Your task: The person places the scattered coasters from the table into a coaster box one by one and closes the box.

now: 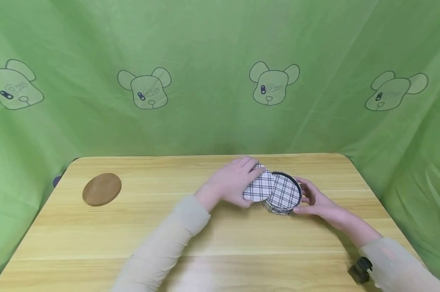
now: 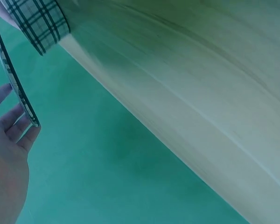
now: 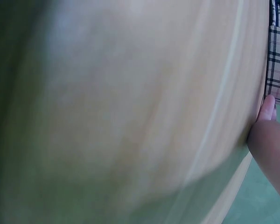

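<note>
My left hand (image 1: 236, 180) grips a thin round plaid disc (image 1: 260, 187), fingers over its far edge and thumb at the near one. Tilted, this disc overlaps the left side of a round plaid box (image 1: 285, 192) in the head view. In the left wrist view the disc (image 2: 16, 77) appears edge-on between thumb and fingers, apart from the box (image 2: 39, 23). My right hand (image 1: 315, 202) holds the box from its right side, fingers behind and thumb in front. Inside its black rim the box shows the same plaid. At the right wrist view's edge, the thumb lies against the box wall (image 3: 278, 60).
A flat brown wooden disc (image 1: 102, 189) lies at the table's far left. The wooden table (image 1: 220, 243) reaches back to a green curtain (image 1: 212, 129) printed with bear heads. A small black device (image 1: 361, 270) is strapped at my right sleeve.
</note>
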Motion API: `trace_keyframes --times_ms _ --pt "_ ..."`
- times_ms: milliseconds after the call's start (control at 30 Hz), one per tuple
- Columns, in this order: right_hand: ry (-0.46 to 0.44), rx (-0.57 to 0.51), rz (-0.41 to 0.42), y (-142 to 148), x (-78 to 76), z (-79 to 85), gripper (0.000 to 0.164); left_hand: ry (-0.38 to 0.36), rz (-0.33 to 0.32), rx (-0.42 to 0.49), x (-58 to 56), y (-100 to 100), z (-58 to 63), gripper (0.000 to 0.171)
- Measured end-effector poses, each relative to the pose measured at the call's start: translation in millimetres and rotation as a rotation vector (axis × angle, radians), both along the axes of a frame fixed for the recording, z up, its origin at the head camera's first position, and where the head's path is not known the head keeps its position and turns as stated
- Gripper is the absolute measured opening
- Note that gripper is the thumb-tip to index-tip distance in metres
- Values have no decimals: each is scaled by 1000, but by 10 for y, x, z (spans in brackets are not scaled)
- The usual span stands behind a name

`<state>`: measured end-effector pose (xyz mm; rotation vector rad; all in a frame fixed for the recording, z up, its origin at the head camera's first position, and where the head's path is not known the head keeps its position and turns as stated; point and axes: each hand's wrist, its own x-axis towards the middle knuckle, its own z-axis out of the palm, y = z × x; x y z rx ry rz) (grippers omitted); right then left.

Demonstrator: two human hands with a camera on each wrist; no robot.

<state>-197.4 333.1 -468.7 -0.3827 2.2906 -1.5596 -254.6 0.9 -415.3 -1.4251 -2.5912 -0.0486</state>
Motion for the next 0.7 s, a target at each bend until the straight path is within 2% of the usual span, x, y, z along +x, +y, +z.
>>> trace_keyframes --times_ms 333,700 --pt "-8 4 -2 2 1 0 102 15 -19 -11 64 233 -14 106" --pt "-12 9 4 9 -10 -8 103 -19 25 -35 102 456 -44 106"
